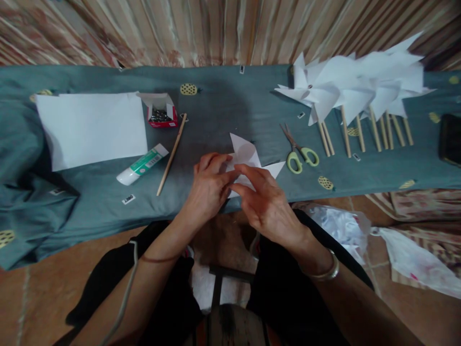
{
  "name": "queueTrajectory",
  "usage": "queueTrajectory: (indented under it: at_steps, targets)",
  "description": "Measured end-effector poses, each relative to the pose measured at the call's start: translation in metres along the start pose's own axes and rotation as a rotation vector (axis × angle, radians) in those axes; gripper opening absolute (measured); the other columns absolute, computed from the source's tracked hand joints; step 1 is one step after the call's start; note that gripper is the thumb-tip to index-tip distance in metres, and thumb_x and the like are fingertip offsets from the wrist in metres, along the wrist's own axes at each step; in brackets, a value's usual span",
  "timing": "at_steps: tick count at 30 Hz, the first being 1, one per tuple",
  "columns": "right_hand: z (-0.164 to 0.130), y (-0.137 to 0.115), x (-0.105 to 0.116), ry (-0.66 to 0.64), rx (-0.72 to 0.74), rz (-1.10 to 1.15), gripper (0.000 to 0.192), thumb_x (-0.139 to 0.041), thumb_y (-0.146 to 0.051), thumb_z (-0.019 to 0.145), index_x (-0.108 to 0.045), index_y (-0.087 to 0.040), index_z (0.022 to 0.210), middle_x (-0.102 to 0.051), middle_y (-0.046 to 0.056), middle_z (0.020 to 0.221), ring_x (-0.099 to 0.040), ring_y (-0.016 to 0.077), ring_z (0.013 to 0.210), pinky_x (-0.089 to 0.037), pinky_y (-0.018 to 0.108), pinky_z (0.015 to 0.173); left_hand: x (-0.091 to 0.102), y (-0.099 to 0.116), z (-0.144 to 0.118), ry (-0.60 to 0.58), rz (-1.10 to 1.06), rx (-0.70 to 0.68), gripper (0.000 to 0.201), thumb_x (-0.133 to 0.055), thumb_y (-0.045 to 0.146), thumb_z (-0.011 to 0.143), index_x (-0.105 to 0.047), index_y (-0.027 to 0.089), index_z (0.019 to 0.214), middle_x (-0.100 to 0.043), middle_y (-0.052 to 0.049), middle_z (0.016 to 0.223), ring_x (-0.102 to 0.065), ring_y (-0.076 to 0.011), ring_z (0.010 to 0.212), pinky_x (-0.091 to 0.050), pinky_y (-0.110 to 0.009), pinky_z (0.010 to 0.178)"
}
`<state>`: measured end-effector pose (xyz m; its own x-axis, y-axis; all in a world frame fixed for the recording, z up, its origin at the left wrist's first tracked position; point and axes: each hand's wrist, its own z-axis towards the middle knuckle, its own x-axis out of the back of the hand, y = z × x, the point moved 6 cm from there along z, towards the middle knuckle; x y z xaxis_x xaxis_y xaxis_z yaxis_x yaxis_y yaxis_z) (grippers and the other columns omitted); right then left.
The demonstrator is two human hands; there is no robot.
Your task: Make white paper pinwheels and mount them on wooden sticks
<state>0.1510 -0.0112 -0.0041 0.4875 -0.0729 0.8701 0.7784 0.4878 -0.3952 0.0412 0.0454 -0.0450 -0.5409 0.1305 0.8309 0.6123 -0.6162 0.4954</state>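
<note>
On a grey-green cloth [223,105] are laid one stack of white paper [97,129], one open red box [163,120], one glue tube [143,164], one loose stick [172,154] and one pair of scissors [296,149]; nine sticks [345,132] are seen under heaped pinwheels [360,81]. One folded paper [248,153] is placed at the near edge — between loose stick and scissors. It is gripped in the left hand's [211,187] curled fingers; it is touched by the right hand [268,204], thumb and forefinger slightly parted — whether anything is pinched cannot be told.
</note>
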Motion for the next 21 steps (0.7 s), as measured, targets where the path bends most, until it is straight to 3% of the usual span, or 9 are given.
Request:
queueTrajectory:
  at_steps: [4,8,21]
  targets:
    - [-0.001,0.002,0.000,-0.018,0.025,-0.009,0.028,-0.045,-0.007,0.087,-0.065,-0.015,0.103,-0.046,0.017,0.144,-0.044,0.0297,0.133,-0.047,0.049,0.106,0.000,0.000,-0.001,-0.037,-0.012,0.008,0.026,-0.055,0.024,0.091,-0.073,0.024,0.110,-0.059,-0.012,0.131,-0.043,-0.0319,0.123,-0.039,-0.048,0.094]
    - [-0.001,-0.002,0.001,-0.015,0.061,-0.091,0.026,-0.043,-0.009,0.088,-0.062,-0.014,0.104,-0.045,0.017,0.144,-0.044,0.0306,0.131,-0.051,0.049,0.099,0.000,0.000,-0.002,-0.066,-0.004,0.013,0.024,-0.055,0.026,0.092,-0.074,0.024,0.106,-0.058,-0.011,0.133,-0.042,-0.0318,0.124,-0.039,-0.049,0.094]
    - [0.002,-0.009,0.005,0.000,0.026,-0.175,0.022,-0.050,-0.010,0.087,-0.067,-0.011,0.100,-0.066,0.019,0.123,-0.058,0.0301,0.113,-0.053,0.045,0.095,-0.001,0.000,-0.002,-0.044,-0.029,0.016,0.027,-0.054,0.026,0.092,-0.073,0.026,0.111,-0.059,-0.009,0.132,-0.042,-0.0310,0.122,-0.037,-0.048,0.094]
